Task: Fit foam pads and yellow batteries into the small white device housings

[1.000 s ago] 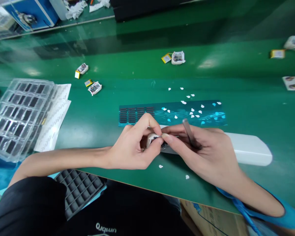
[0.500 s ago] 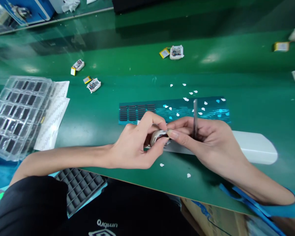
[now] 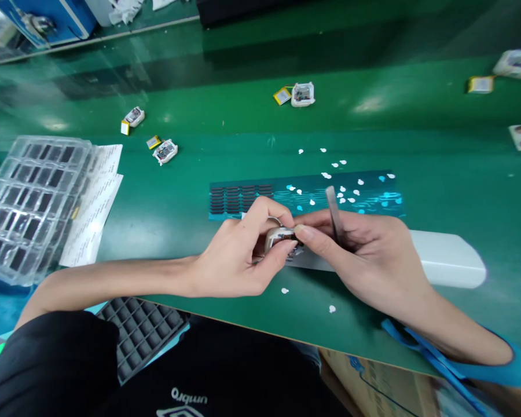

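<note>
My left hand [image 3: 238,258] pinches a small white device casing [image 3: 278,238] between thumb and fingers, just above the green table's near edge. My right hand [image 3: 367,255] meets it from the right, its thumb tip pressing on the casing, while metal tweezers [image 3: 333,212] lie held in the same hand and stick up and away. Directly behind the hands lies a teal sheet [image 3: 304,197] with rows of small black pads at its left end and empty spots on the right. What is inside the casing is hidden by my fingers.
A white flat block [image 3: 447,266] lies under my right hand. A clear blister tray [image 3: 30,202] and paper sheets [image 3: 98,202] sit at left. Small white casings with yellow batteries [image 3: 165,150] [image 3: 301,94] lie farther back. White backing scraps [image 3: 336,174] are scattered. A dark grid tray [image 3: 139,333] rests on my lap.
The hands stay together on the casing. The tweezers first swung upright, then tilted back to the left. The view shifted slightly.
</note>
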Action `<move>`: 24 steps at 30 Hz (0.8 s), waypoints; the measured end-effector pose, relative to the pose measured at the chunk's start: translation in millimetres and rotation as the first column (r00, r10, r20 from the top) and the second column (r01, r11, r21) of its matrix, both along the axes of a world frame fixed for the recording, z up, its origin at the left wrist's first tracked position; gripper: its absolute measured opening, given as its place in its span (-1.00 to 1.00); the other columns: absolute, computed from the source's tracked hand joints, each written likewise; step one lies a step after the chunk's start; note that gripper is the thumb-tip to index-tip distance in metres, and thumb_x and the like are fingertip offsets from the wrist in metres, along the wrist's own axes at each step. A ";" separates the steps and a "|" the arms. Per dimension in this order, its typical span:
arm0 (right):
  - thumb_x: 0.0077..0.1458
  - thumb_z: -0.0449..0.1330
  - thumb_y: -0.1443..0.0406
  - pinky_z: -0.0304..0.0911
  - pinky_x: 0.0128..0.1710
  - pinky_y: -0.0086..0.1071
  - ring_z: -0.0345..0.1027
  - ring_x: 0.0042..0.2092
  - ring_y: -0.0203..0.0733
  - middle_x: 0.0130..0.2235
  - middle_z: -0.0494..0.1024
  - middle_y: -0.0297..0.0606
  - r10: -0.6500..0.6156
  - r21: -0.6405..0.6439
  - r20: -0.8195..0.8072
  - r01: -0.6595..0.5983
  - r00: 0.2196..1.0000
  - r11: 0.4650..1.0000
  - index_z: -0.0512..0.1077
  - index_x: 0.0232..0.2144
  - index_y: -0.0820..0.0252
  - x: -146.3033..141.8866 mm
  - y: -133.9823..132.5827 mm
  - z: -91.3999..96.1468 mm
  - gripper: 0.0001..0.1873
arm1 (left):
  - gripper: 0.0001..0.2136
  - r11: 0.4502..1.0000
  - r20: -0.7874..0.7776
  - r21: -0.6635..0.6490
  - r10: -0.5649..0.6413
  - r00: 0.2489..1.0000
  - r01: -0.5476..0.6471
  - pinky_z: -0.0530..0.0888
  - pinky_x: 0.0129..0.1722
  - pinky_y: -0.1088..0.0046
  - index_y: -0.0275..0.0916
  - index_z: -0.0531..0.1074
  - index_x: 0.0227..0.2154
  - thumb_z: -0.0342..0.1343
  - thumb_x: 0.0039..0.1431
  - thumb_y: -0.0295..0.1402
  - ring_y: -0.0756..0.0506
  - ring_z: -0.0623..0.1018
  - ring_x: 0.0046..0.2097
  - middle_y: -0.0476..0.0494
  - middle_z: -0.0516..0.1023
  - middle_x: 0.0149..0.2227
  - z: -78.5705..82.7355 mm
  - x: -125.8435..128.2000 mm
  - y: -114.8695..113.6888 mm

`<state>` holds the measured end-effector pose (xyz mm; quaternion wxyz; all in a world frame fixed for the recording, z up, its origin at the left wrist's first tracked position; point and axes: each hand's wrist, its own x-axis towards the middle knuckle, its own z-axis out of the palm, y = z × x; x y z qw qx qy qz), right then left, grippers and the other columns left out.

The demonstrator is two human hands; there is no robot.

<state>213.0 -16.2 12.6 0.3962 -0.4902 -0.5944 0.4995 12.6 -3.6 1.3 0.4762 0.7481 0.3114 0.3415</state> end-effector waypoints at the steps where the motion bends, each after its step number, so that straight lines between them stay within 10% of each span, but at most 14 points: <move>1: 0.20 0.40 -0.02 0.46 -0.42 -0.43 0.55 -0.42 -0.21 -0.39 0.71 -0.30 0.004 0.001 0.001 -0.004 1.000 1.000 0.69 -0.40 0.08 0.1 1.0 0.8 -0.66 | -0.80 1.000 -0.006 0.002 -0.002 1.000 0.002 0.13 -0.65 0.65 -0.17 0.19 -0.09 0.12 0.37 -0.45 0.15 0.23 -0.61 0.20 0.40 -0.48 0.3 -0.1 0.2; 10: 0.20 0.40 -0.06 0.40 -0.50 -0.43 0.51 -0.46 -0.21 -0.40 0.70 -0.29 -0.006 0.013 0.001 0.006 1.000 1.000 0.68 -0.41 0.09 -0.1 1.1 1.0 -0.62 | -0.83 0.999 -0.058 -0.051 0.001 0.998 -0.003 0.20 -0.62 0.60 -0.19 0.25 -0.04 0.12 0.42 -0.38 0.12 0.30 -0.59 0.15 0.48 -0.47 2.8 -1.0 0.2; 16: 0.34 0.27 0.18 0.05 -0.63 -0.39 0.15 -0.64 -0.35 -0.65 0.40 -0.45 -0.135 0.366 0.232 0.042 0.963 0.930 0.46 -0.59 0.08 6.6 1.4 -5.8 -0.58 | -0.86 0.999 0.065 0.006 0.051 0.997 -0.051 0.19 -0.62 0.58 -0.23 0.40 -0.14 0.19 0.44 -0.29 0.12 0.28 -0.59 0.10 0.50 -0.52 -1.0 -1.1 5.3; 24: 0.55 -0.03 -0.01 0.38 -0.38 -0.16 0.51 -0.41 -0.09 -0.47 0.58 -0.28 -0.259 0.463 0.328 0.085 0.908 0.882 0.50 -0.53 -0.04 20.0 7.8 -4.7 -0.39 | -0.82 0.944 0.178 -0.327 0.106 0.978 -0.043 0.37 -0.64 0.59 -0.27 0.42 -0.17 0.23 0.41 -0.27 0.09 0.43 -0.62 0.03 0.54 -0.48 -8.2 -0.3 14.3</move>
